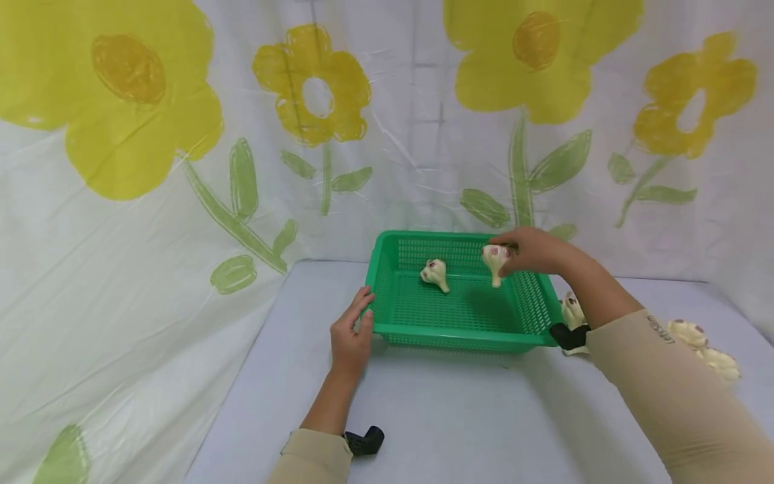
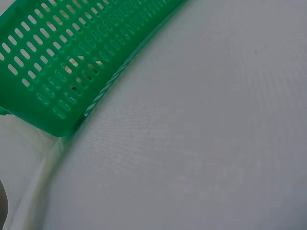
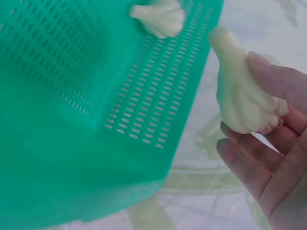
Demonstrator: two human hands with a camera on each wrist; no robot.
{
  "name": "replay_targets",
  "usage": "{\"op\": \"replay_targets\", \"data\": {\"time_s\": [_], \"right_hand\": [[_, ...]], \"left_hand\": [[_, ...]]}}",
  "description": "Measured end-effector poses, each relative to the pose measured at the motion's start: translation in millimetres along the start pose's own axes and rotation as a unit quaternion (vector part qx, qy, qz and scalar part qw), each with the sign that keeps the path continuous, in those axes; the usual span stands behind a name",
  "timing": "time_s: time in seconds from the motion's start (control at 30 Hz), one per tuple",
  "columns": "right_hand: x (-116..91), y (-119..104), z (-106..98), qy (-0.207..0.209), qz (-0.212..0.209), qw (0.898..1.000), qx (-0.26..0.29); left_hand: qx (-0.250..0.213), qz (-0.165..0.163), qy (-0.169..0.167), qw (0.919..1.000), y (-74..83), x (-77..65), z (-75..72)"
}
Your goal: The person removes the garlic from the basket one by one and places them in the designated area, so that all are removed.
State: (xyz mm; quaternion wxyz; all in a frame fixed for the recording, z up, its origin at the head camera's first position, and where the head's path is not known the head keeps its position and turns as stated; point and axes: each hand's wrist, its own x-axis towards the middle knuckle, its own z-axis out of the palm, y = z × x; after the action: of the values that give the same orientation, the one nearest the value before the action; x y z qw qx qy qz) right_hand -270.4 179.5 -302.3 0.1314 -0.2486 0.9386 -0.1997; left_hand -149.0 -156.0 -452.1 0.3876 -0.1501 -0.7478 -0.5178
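Observation:
A green plastic basket (image 1: 459, 338) with slotted walls stands on the white table. My left hand (image 1: 352, 336) touches its left rim with fairly straight fingers; the left wrist view shows mostly the basket's wall (image 2: 72, 48). Over the right part of the basket, my right hand (image 1: 532, 250) holds a garlic bulb (image 1: 495, 259) by its root end, stem pointing down in the head view. Thumb and fingers pinch this garlic bulb (image 3: 244, 96) in the right wrist view. Another garlic bulb (image 1: 435, 273) lies inside the basket, near the middle left.
More garlic bulbs (image 1: 716, 363) lie on the table (image 1: 447, 417) to the right, some partly hidden behind my right arm (image 1: 605, 289). A white curtain (image 1: 387, 168) with yellow flowers hangs behind the table and along its left side.

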Motion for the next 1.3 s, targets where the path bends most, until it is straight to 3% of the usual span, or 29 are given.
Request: {"op": "replay_targets", "data": {"time_s": [0.37,0.77,1.07,1.3], "right_hand": [[-66.2,19.2,8.9,0.090,-0.019,0.993,0.068],[-138.8,48.1,39.0,0.200,0.070,0.968,0.134],[-171.8,82.0,68.5,0.207,0.140,0.952,0.174],[-183.1,94.9,81.3,0.190,0.154,0.956,0.162]], "left_hand": [[0.000,0.000,-0.002,1.0000,2.0,-2.4,-0.5],[0.004,-0.013,-0.009,0.9999,1.5,-2.6,-2.2],[0.008,-0.001,-0.007,0.9999,4.3,-0.3,-1.1],[0.007,0.007,-0.006,0.9999,3.0,0.1,1.4]]}}
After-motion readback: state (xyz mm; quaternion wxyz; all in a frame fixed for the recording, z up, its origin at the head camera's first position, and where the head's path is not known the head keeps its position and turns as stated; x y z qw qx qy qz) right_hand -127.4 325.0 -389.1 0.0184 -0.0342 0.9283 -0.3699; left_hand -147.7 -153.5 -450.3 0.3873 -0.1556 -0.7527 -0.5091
